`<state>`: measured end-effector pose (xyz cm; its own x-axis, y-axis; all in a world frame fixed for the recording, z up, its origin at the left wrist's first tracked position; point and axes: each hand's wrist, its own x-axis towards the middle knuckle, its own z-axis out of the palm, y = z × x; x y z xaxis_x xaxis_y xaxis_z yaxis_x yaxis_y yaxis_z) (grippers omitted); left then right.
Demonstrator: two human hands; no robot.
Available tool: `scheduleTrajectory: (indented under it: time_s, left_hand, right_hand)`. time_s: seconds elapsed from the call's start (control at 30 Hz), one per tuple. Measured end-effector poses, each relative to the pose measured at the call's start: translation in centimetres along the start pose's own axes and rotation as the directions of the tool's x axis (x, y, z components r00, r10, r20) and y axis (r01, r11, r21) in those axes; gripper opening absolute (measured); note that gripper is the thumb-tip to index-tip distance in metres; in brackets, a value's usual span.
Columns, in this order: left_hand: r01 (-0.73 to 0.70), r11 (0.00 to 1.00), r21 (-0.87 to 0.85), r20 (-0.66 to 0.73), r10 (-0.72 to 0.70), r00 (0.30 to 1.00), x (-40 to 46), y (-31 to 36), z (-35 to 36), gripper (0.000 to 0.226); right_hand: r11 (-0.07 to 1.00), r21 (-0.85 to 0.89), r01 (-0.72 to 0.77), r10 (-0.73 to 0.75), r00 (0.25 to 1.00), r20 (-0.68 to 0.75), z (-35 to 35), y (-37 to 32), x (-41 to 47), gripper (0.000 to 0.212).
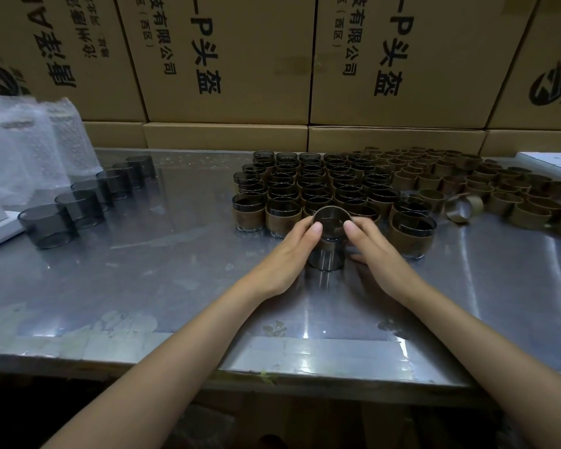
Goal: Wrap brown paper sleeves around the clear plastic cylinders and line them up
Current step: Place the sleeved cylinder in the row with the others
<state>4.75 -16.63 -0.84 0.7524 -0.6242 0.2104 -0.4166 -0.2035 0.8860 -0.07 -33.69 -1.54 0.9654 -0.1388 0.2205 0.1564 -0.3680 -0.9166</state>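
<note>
We see both forearms reaching in from the near edge of the steel table. The left hand and the right hand cup one clear plastic cylinder from either side, fingers curled round its wall, thumbs laid at its rim. It stands upright on the table, just in front of the block of sleeved cylinders. A brown paper sleeve shows as a strip between the hands; we cannot tell how far round it goes, since the fingers hide it. Bare cylinders run in a row at the left, loose sleeves crowd the right and are cut off there. Open tabletop lies between row and block, and toward us. Cardboard boxes wall off the back.
</note>
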Motion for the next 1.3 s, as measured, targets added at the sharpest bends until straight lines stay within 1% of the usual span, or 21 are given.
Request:
scheduleTrajectory:
  time_s: [0.03,0.1,0.2,0.33,0.4,0.47,0.5,0.53,0.6,0.67,0.7,0.83,0.93,1.03,1.07,1.2,1.27,1.3]
  left_hand:
    - [0.014,1.000,-0.001,0.012,-0.014,1.000,0.0,0.0,0.0,0.070]
    - [0.028,1.000,-0.006,0.041,-0.028,0.999,0.0,0.1,0.0,0.070]
    - [0.016,1.000,0.014,0.049,-0.016,0.999,-0.2,0.2,0.1,0.069]
    - [-0.025,0.996,0.083,0.046,0.021,0.999,0.1,-0.3,0.3,0.080]
    - [-0.029,0.999,0.030,0.049,0.027,0.998,0.2,-0.4,0.5,0.084]
    - [-0.065,0.995,-0.071,0.022,0.067,0.997,0.2,-0.1,0.9,0.070]
    - [-0.071,0.991,-0.109,-0.004,0.071,0.997,0.1,0.2,1.0,0.063]
    - [-0.065,0.989,-0.136,-0.028,0.062,0.998,0.1,0.4,1.2,0.063]
    - [-0.048,0.982,-0.181,-0.059,0.038,0.998,0.4,0.3,1.4,0.076]
    - [-0.025,0.972,-0.232,-0.081,0.006,0.997,0.5,0.1,1.3,0.082]
    - [-0.016,0.967,-0.253,-0.085,-0.006,0.996,0.5,0.0,1.2,0.080]
    - [0.011,0.925,-0.379,-0.055,-0.034,0.998,0.4,0.0,1.0,0.057]
    - [0.032,0.900,-0.434,-0.062,-0.065,0.996,0.5,0.1,1.0,0.051]
    - [0.053,0.872,-0.487,-0.081,-0.106,0.991,0.6,0.2,0.8,0.036]
    - [0.062,0.861,-0.505,-0.084,-0.120,0.989,0.6,0.2,0.8,0.033]
    - [0.096,0.829,-0.551,-0.077,-0.164,0.983,0.7,0.4,0.7,0.039]
    - [0.085,0.802,-0.591,-0.083,-0.166,0.983,0.7,0.5,0.5,0.042]
    - [0.075,0.777,-0.625,-0.093,-0.170,0.981,0.6,0.6,0.3,0.044]
  right_hand:
    - [0.999,0.019,-0.037,0.036,0.999,0.022,-0.1,0.1,0.0,0.073]
    - [0.998,0.018,-0.054,0.053,0.997,0.056,-0.2,0.1,0.0,0.074]
    - [0.998,-0.042,-0.049,0.053,0.992,0.112,-0.1,0.0,-0.1,0.079]
    - [0.996,-0.091,-0.012,0.023,0.992,0.125,0.4,-0.4,-0.2,0.092]
    - [0.998,-0.063,-0.007,0.014,0.994,0.104,0.9,-0.5,-0.3,0.100]
    - [1.000,0.000,-0.018,0.018,0.997,0.080,1.4,-0.7,-0.3,0.102]
    - [0.999,0.050,-0.020,0.017,0.998,0.062,1.7,-0.8,-0.2,0.098]
    - [0.995,0.101,-0.019,0.015,0.999,0.040,2.0,-1.0,-0.2,0.092]
    - [0.987,0.160,-0.020,0.019,1.000,0.011,2.2,-1.3,-0.3,0.085]
    - [0.985,0.171,-0.022,0.021,1.000,0.008,2.3,-1.4,-0.3,0.084]
    - [0.985,0.170,-0.022,0.020,1.000,0.011,2.3,-1.4,-0.4,0.083]
    - [0.975,0.217,-0.039,0.045,0.999,-0.024,2.1,-1.3,-0.4,0.074]
    - [0.963,0.267,-0.048,0.063,0.997,-0.051,2.0,-1.1,-0.4,0.054]
    - [0.942,0.336,-0.007,0.034,0.997,-0.075,1.9,-1.1,-0.3,0.034]
    - [0.938,0.347,0.002,0.028,0.996,-0.081,1.9,-1.1,-0.3,0.031]
    - [0.911,0.412,-0.012,0.028,0.999,-0.033,1.7,-1.0,-0.2,0.028]
    - [0.878,0.476,-0.050,0.046,0.999,0.021,1.4,-1.1,-0.2,0.027]
    - [0.864,0.496,-0.092,0.070,0.996,0.063,1.0,-1.2,-0.1,0.029]
